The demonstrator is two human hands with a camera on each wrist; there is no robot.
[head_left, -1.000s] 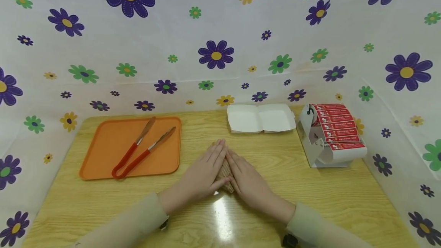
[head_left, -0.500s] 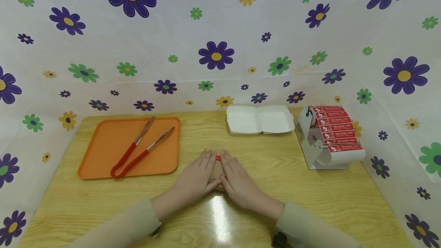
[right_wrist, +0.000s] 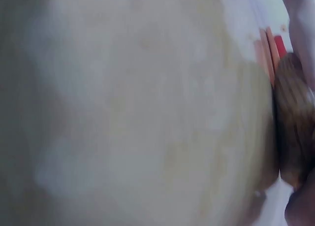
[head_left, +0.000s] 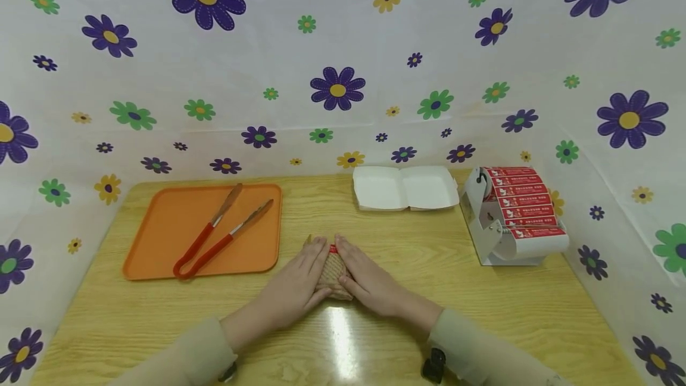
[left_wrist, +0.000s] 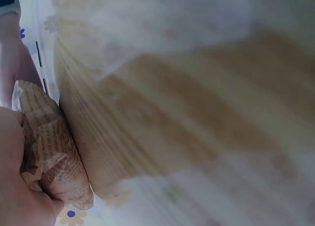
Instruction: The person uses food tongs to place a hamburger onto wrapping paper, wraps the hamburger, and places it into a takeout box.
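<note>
On the table in front of me lies a bundle wrapped in brown printed paper (head_left: 332, 276), with a red label (head_left: 333, 248) at its far end. My left hand (head_left: 292, 288) presses along its left side, fingers extended forward. From the right, my right hand (head_left: 372, 282) rests against it in the same way, the thumb lying over the paper. Crumpled paper folds (left_wrist: 56, 162) show beside the hand in the left wrist view. In the right wrist view the bundle (right_wrist: 294, 113) is dark at the right edge. What the paper covers is hidden.
An orange tray (head_left: 147, 240) with red-handled tongs (head_left: 206, 234) lies at the left. At the back stands an open white takeaway box (head_left: 404, 188). A label dispenser with a roll of red labels (head_left: 522, 201) is on the right. A flowered cloth (head_left: 289, 64) hangs behind the table.
The bundle has turned and shifted slightly left under both hands. My hands have spread apart from their earlier peak, showing the red label and more of the paper.
</note>
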